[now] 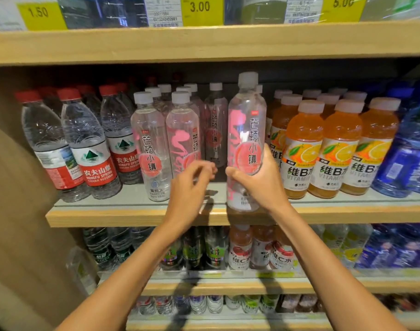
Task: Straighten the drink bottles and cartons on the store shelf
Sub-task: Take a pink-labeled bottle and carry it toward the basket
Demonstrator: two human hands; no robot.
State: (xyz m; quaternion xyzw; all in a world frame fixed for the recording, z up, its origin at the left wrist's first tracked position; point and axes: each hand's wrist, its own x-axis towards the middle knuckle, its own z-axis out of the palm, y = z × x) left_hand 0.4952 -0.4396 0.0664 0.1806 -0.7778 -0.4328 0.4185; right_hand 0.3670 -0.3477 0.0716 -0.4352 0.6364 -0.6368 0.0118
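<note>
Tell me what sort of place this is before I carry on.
Most likely a shop's drinks aisle: yellow paper price tags above the wooden shelf board, tight rows of identical orange plastic juice bottles and red-capped clear plastic water bottles, and the right hand gripping a clear pink-labelled plastic bottle.

You are standing in a shop, facing its drinks section. Wooden shelves run in tiers, one above another, each packed with rows of identical stock. On the middle tier you see red-capped water bottles at the left, clear bottles with pink labels beside them, then orange juice bottles, and blue bottles at the right edge. Further rows of the same product stand behind each front bottle. Yellow price tags reading 1.50, 3.00 and 5.00, with printed white slips beside them, line the front of the top tier. More bottled drinks fill the tiers below.
</note>
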